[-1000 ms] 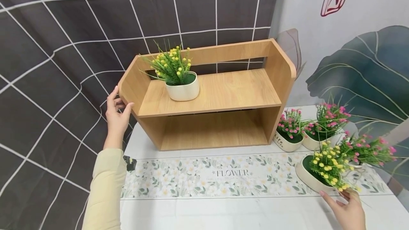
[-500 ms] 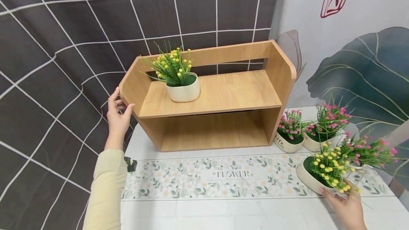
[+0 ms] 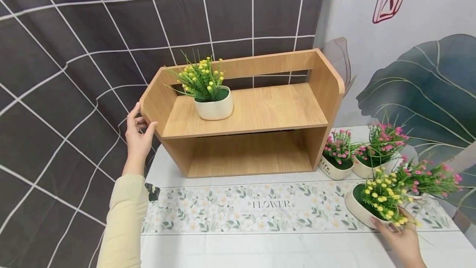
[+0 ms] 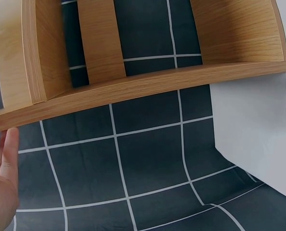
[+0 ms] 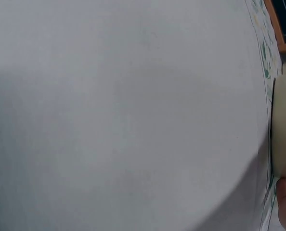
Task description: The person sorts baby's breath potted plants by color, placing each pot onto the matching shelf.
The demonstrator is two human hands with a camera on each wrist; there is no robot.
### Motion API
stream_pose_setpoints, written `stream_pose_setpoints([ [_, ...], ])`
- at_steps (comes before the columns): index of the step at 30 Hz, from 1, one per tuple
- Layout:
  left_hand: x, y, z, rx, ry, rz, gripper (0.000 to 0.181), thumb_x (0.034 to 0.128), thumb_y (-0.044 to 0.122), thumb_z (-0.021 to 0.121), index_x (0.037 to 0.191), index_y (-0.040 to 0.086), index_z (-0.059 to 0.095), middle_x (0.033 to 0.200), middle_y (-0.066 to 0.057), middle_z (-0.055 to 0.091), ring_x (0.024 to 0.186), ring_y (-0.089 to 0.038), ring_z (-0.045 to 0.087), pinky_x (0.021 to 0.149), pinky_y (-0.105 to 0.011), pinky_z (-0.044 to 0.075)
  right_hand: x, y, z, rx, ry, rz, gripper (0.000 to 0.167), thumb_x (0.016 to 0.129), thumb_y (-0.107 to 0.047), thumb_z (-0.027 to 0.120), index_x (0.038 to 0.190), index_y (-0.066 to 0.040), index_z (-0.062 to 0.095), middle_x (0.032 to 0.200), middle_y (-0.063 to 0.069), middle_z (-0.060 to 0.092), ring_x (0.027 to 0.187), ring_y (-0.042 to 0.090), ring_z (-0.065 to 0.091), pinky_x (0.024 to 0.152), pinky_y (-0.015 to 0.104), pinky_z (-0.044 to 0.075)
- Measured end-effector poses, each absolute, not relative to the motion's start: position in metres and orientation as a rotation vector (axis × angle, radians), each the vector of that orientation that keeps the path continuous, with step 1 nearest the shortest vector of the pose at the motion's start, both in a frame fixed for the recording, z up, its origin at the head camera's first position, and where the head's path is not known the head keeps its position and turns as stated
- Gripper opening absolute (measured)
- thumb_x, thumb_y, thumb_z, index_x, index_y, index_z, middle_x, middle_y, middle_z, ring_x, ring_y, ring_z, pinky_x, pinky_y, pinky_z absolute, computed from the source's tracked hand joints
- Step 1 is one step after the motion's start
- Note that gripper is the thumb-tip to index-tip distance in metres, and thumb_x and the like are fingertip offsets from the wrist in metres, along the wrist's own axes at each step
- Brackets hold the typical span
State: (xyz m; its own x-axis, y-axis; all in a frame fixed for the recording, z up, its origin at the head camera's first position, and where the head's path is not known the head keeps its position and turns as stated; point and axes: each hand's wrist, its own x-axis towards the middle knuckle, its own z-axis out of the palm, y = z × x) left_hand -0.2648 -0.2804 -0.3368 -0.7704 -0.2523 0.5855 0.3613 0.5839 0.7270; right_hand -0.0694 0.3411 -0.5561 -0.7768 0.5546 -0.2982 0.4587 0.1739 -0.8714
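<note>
Standing on the white worktop [image 3: 260, 249] is a two-tier wooden desktop shelf [image 3: 249, 152], and on its upper board [image 3: 279, 108] is one yellow-flowered potted plant [image 3: 208, 90]. Right of the shelf are three pink-flowered potted plants [image 3: 338, 148]; near these is the second yellow-flowered plant [image 3: 377, 202], its oval pot [image 3: 358, 209] grasped by the grip of the right hand [image 3: 403, 237]. The left hand [image 3: 138, 142] rests relaxed fingers on the shelf's left panel [image 3: 159, 106]

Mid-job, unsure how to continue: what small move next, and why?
Probably raise the near yellow-flowered pot toward the shelf unit: the right grip holds that pot's end outside the unit, while a similar yellow-flowered planter stands on its upper board.
</note>
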Motion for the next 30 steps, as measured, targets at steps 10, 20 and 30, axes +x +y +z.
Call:
stream_pose_setpoints([
  [10,-0.263,-0.279,-0.336,-0.096,-2.154,-1.175,0.065,0.0879,0.0,0.063,0.145,0.017,0.035,0.112,-0.022,0.055,0.084,0.006,0.048,0.063,-0.008,0.039,-0.068,0.345,-0.564,-0.764,-2.371,1.645,0.087,0.088,-0.019,0.068,0.153,-0.016,0.01,0.145,-0.01,0.032,0.128,-0.008,0.036,0.09,0.008,0.042],
  [20,-0.265,-0.278,-0.336,-0.09,-2.151,-1.184,0.066,0.0881,0.0,0.063,0.145,0.018,0.035,0.113,-0.02,0.055,0.084,0.006,0.048,0.064,-0.009,0.039,-0.066,0.346,-0.562,-0.84,-2.282,1.776,0.07,0.089,-0.023,0.066,0.14,-0.039,0.021,0.143,-0.004,0.036,0.118,0.0,0.049,0.085,0.011,0.046],
  [30,-0.265,-0.278,-0.337,-0.082,-2.137,-1.178,0.065,0.0879,-0.002,0.062,0.145,0.016,0.036,0.113,-0.022,0.055,0.085,0.006,0.046,0.064,-0.007,0.04,-0.068,0.34,-0.542,-1.013,-2.574,1.531,0.098,0.087,-0.038,0.067,0.151,0.003,0.005,0.146,0.042,0.015,0.121,0.052,0.042,0.055,0.012,0.044],
])
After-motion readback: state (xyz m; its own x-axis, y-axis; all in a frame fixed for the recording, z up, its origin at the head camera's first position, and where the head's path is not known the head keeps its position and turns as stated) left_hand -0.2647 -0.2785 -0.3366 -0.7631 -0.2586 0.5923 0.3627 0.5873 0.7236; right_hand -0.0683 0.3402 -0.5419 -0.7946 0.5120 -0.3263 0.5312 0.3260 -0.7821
